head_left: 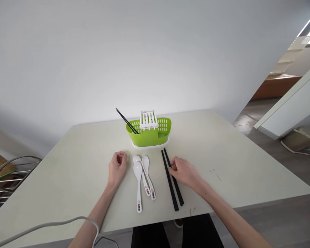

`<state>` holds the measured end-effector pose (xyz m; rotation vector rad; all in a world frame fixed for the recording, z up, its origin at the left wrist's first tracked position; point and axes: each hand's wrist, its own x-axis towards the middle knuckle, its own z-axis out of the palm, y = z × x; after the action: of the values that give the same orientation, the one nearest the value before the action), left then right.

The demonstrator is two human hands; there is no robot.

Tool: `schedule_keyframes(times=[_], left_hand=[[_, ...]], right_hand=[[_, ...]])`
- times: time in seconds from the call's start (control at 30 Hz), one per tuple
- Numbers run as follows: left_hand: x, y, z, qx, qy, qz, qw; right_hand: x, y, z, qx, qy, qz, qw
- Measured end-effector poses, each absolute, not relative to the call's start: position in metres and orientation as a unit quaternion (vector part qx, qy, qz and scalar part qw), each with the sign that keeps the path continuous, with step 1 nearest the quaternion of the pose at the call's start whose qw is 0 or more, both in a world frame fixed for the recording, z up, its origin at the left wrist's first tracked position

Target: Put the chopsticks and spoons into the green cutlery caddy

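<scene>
My left hand (117,168) rests on the table, fingers curled into a loose fist with nothing visible in them. Three white spoons (138,168) lie just to its right, bowls pointing away from me, one partly overlapping another. My right hand (183,171) is closed, its thumb and fingertips pinched at the upper part of the right-hand black chopsticks (176,186), which still lie on the table. More black chopsticks (169,179) lie alongside on the left. Beyond the hands stands a green basket (147,139) with a white slatted piece (148,120) across its middle.
Thin black chopsticks (126,121) lean out of the basket's left compartment. The pale table (80,165) meets a white wall (150,62) at the back. A grey cable (54,224) crosses the front left corner. A metal rack (12,179) stands beyond the left edge.
</scene>
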<state>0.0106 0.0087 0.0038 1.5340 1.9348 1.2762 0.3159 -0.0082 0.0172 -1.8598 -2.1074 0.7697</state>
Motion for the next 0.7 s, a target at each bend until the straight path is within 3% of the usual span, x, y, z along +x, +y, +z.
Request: schedule_keyframes(times=[0.37, 0.7], left_hand=[[0.014, 0.007, 0.004, 0.567, 0.679, 0.435, 0.170], [0.015, 0.002, 0.013, 0.552, 0.671, 0.458, 0.190]], right_hand=[[0.323, -0.018, 0.032, -0.644, -0.745, 0.169, 0.027], [0.343, -0.023, 0.045, -0.632, -0.750, 0.189, 0.056]])
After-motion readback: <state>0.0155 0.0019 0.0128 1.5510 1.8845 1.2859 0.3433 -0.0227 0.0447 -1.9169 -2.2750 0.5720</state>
